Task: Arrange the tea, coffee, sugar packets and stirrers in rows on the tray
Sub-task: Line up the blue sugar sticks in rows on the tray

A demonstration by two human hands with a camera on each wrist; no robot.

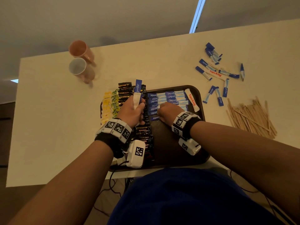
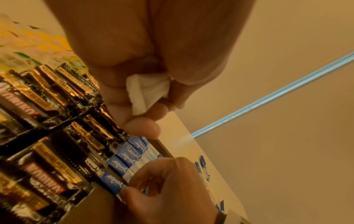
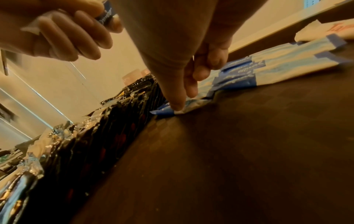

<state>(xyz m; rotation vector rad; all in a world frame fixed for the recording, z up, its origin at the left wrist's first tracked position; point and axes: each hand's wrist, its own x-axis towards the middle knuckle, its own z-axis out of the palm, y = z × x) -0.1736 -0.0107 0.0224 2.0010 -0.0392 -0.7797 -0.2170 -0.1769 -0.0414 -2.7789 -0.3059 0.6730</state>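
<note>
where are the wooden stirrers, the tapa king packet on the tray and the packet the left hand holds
wooden stirrers (image 1: 250, 117): head view, middle of the pile.
tapa king packet (image 1: 192, 100): head view, its red lettering.
held packet (image 1: 138, 88): head view, its blue upper end.

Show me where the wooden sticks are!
In the head view, the wooden stirrers lie heaped on the table, right of the tray, below the loose blue packets.
</note>
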